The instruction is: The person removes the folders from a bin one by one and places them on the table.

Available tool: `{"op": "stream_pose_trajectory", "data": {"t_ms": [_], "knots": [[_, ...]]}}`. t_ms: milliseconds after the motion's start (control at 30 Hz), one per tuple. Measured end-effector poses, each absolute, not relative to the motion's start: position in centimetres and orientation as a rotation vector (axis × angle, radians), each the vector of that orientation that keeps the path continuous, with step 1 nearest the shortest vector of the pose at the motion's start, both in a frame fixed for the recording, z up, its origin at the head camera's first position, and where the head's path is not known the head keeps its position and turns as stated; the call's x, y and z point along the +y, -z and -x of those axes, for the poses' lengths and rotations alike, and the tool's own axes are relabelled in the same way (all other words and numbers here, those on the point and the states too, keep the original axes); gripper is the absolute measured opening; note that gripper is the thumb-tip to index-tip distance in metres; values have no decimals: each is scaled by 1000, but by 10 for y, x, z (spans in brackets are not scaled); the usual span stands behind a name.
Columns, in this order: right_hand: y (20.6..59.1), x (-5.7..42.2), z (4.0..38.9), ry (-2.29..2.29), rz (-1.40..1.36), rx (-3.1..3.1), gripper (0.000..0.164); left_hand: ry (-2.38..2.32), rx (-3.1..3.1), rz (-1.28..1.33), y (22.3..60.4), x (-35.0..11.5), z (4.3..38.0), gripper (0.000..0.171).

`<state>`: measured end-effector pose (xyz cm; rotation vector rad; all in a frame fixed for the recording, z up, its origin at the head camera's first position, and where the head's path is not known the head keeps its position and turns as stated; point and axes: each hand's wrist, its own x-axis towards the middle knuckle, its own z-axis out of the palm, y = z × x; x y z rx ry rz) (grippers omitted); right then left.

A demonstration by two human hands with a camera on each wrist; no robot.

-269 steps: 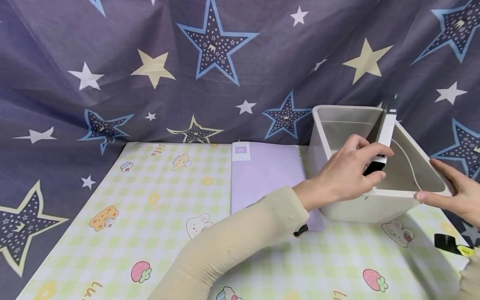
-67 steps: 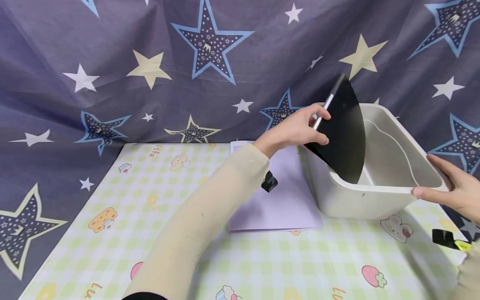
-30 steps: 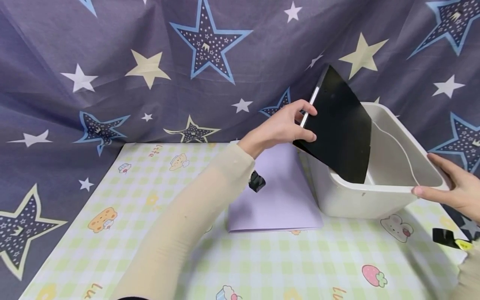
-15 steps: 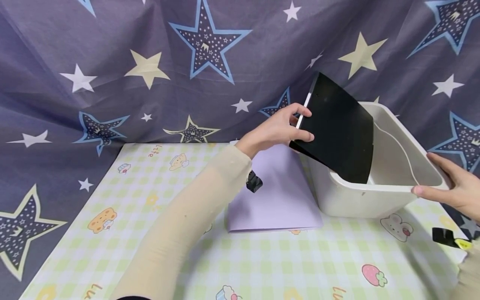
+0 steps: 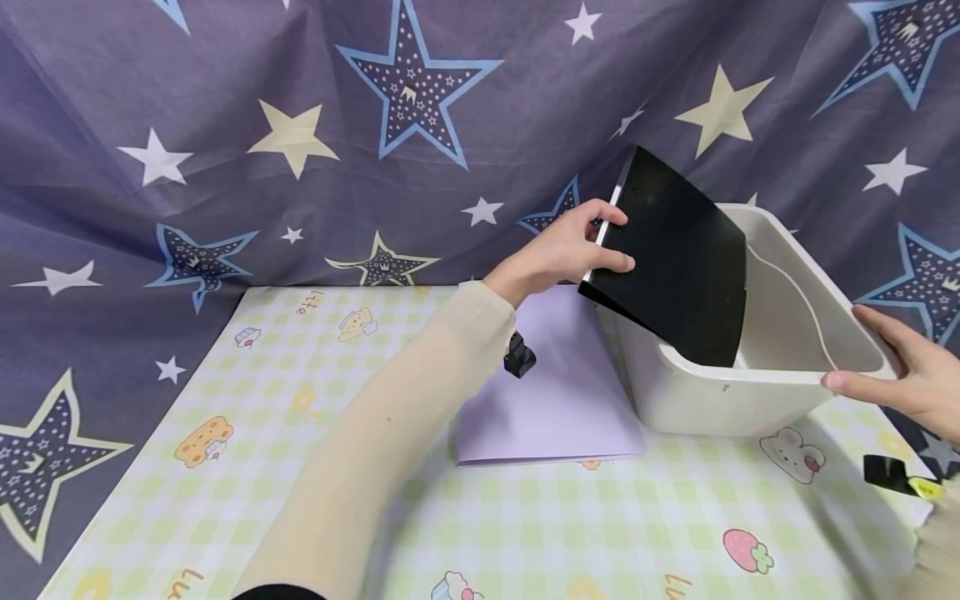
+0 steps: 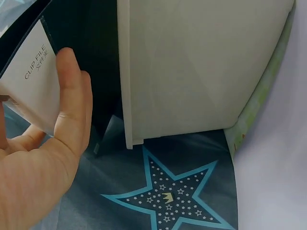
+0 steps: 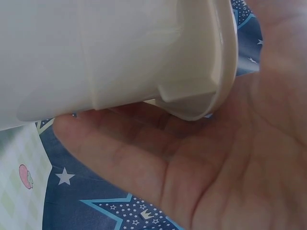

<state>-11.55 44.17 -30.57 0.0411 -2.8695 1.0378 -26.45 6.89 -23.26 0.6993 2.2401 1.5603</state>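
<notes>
My left hand (image 5: 566, 250) grips a black clip file (image 5: 675, 258) by its pale spine, thumb on the near face. The file is tilted over the left rim of a white plastic bin (image 5: 720, 408), its lower right part down inside the bin. In the left wrist view the fingers curl round the spine label (image 6: 36, 72), which reads "CLIP FILE". My right hand (image 5: 915, 371) holds the bin's right corner, thumb on the rim and fingers outside. The right wrist view shows those fingers (image 7: 120, 148) along the outer wall.
A lilac folder (image 5: 555, 408) lies on the checked tablecloth (image 5: 315, 500), left of the bin and partly under my left forearm. A starred cloth (image 5: 300, 83) hangs right behind the table. A thin white cord (image 5: 798, 292) runs along the bin's inner wall.
The clip file has gone from upright within the bin to leaning out over its left rim, broad face turned toward me. Over the last half second it barely moves. The right hand stays put.
</notes>
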Motion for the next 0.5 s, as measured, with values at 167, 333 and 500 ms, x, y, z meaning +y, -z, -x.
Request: {"op": "stream_pose_trajectory", "data": {"t_ms": [167,333,500], "knots": [[306,443,115,-1037,-46,-2872,105,-1560,2235,-696,234,68,265,56],[307,443,116,-1044,-39,-2873,105,-1543,2258,-719,235,67,266,57],[306,442,116,-1030,-27,-2874,105,-1527,2288,-732,235,64,264,56]]}}
